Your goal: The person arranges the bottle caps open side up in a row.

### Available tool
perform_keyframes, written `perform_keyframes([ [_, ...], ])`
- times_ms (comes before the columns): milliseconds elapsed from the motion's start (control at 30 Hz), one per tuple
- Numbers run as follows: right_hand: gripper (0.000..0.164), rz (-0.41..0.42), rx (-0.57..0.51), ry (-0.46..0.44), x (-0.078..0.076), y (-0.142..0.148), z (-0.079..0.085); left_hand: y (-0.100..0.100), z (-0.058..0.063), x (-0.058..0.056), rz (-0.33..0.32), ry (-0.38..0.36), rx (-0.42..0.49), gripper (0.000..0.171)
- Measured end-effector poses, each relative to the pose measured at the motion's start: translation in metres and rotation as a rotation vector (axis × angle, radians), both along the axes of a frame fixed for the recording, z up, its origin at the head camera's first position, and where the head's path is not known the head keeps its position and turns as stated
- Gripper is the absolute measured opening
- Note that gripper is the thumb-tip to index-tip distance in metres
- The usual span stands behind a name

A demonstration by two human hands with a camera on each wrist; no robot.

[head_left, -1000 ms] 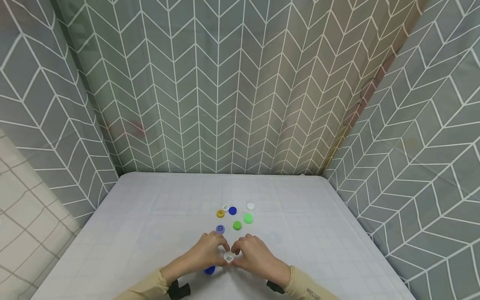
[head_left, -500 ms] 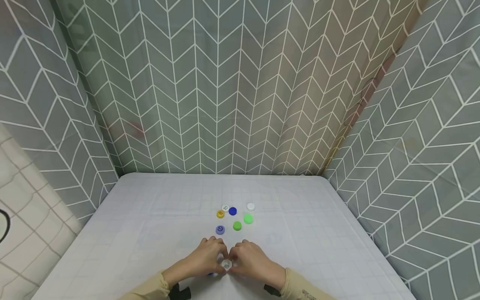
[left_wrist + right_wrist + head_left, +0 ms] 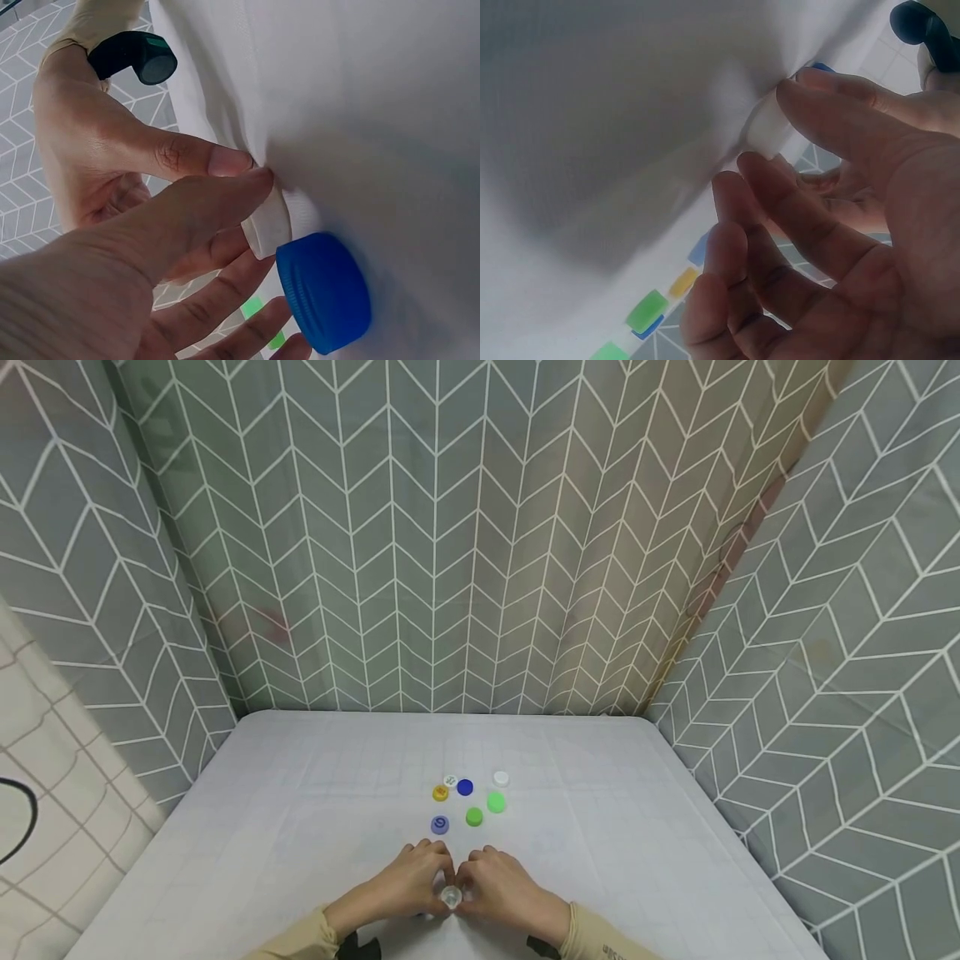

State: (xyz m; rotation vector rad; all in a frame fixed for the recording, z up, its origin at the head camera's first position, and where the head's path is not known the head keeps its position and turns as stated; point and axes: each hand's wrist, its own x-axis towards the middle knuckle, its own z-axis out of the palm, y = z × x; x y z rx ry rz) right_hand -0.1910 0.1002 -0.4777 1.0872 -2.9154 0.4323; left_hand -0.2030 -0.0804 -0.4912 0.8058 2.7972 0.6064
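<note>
Between my two hands is a small whitish bottle cap (image 3: 451, 897), its round face showing in the head view. My left hand (image 3: 411, 878) pinches it from the left with curled fingers and thumb, and my right hand (image 3: 508, 892) does so from the right. Seen from the left wrist, the white cap (image 3: 269, 225) stands against the tablecloth, fingertips on its edge. Close beside it lies a larger blue bottle cap (image 3: 324, 292), which the left hand mostly hides from the head camera. From the right wrist the white cap (image 3: 766, 127) appears between thumb and fingers.
Beyond the hands lie several loose caps: purple (image 3: 440, 825), green (image 3: 474, 817), light green (image 3: 497, 802), yellow (image 3: 440, 792), dark blue (image 3: 465, 787) and white (image 3: 501, 779). A white cloth covers the table (image 3: 337, 777). Patterned curtains (image 3: 450, 568) enclose it.
Both hands have drawn slightly nearer to the body with the white cap between them. The blue cap by the left hand, visible earlier in the head view, is now almost hidden.
</note>
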Motion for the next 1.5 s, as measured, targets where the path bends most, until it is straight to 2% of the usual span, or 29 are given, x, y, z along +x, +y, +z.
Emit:
perform_keyframes([
  [200, 0.023, 0.003, -0.008, 0.005, 0.000, 0.001, -0.002, -0.001, 0.000, 0.001, -0.013, 0.012, 0.007, 0.029],
  [367, 0.022, 0.006, -0.010, 0.015, 0.001, 0.002, -0.003, -0.001, 0.000, 0.002, -0.006, -0.002, 0.013, 0.029],
  [567, 0.027, 0.001, 0.015, -0.015, 0.002, 0.003, -0.002, -0.002, 0.000, 0.002, 0.001, -0.034, 0.002, 0.036],
  [733, 0.036, 0.009, 0.045, -0.006, 0.002, 0.006, 0.001, -0.008, 0.005, 0.003, -0.012, -0.084, 0.108, 0.042],
  [867, 0.036, -0.005, 0.016, -0.012, -0.001, 0.009, 0.004, -0.013, 0.010, 0.000, -0.004, -0.137, 0.213, 0.038],
  [967, 0.033, -0.049, -0.044, -0.066, -0.006, 0.010, 0.008, -0.014, 0.016, -0.007, 0.037, -0.150, 0.253, 0.034],
  [1067, 0.033, -0.091, -0.109, -0.102, -0.014, 0.009, 0.011, -0.017, 0.020, -0.016, 0.070, -0.100, 0.278, 0.031],
  [1167, 0.034, -0.117, -0.151, -0.093, -0.023, 0.009, 0.012, -0.020, 0.021, -0.024, 0.110, -0.051, 0.290, 0.031],
  [1367, 0.037, -0.144, -0.180, -0.066, -0.042, 0.010, 0.009, -0.020, 0.015, -0.042, 0.255, -0.045, 0.239, 0.041],
  [1500, 0.040, -0.168, -0.196, -0.110, -0.052, 0.007, 0.004, -0.020, 0.006, -0.053, 0.320, -0.070, 0.186, 0.051],
])
